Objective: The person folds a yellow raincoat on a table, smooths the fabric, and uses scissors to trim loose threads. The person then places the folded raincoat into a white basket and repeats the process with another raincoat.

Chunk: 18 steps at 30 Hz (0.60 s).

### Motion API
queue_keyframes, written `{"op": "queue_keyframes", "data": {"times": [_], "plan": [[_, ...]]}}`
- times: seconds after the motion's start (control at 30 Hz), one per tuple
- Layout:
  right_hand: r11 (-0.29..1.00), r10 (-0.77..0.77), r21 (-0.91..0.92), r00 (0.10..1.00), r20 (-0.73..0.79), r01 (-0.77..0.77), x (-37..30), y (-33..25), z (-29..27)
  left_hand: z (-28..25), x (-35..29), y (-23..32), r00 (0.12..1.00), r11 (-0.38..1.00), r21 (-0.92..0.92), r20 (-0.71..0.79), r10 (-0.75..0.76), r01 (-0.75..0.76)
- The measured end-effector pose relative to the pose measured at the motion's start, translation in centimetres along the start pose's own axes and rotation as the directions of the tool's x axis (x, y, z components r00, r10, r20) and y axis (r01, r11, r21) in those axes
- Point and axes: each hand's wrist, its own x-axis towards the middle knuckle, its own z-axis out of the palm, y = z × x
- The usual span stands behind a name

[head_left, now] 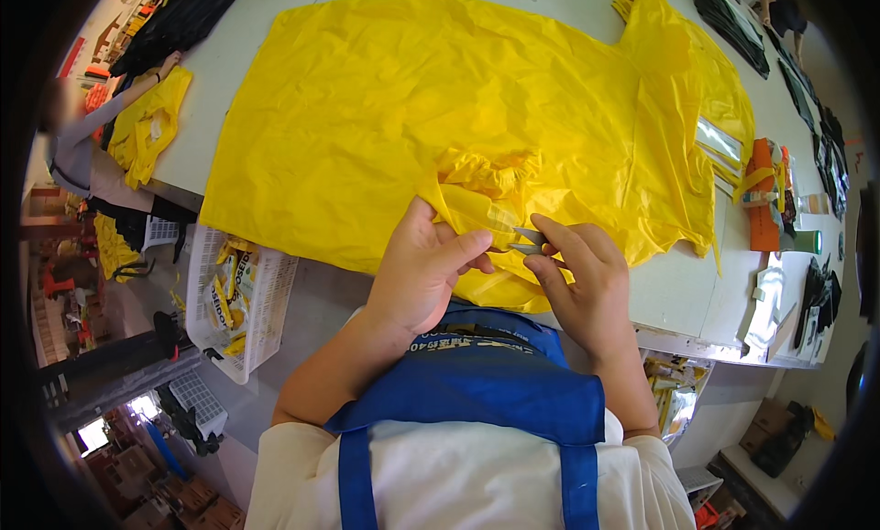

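A large yellow raincoat (403, 90) lies spread over the white table in front of me. Near its front edge, a gathered cuff (490, 173) bunches up. My left hand (431, 264) pinches a fold of the yellow fabric beside that cuff, thumb on top. In my right hand (582, 269) is a small pair of thread snips (527, 241), held between thumb and fingers. Their two pointed blades stand apart and point left, close to the fabric by my left fingertips. Whether the blades touch the cloth I cannot tell.
A white plastic basket (243, 301) with packaged items stands below the table's left side. On the right lie an orange box (765, 196), a green can (807, 242) and dark folded garments (729, 21). Another person (92, 145) handles a yellow garment (151, 122) at the far left.
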Motion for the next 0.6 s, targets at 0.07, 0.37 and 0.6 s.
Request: {"op": "queue_keyframes", "data": {"times": [0.07, 0.37, 0.6], "plan": [[1.0, -0.014, 0.002, 1.0, -0.012, 0.014, 0.2, -0.1, 0.0, 0.0, 0.0, 0.0, 1.0, 1.0, 0.003, 0.003, 0.01, -0.01], [0.985, -0.143, -0.107, 0.989, -0.032, 0.139, 0.8, -0.2, -0.3, 0.1, 0.1, 0.0, 0.999, 0.999, 0.001, 0.032, -0.037, 0.037], [0.974, -0.006, 0.221, 0.988, -0.157, 0.041, -0.2, 1.4, 1.1, 0.2, -0.1, -0.1, 0.998, 0.999, -0.01, 0.04, -0.047, 0.048]]}}
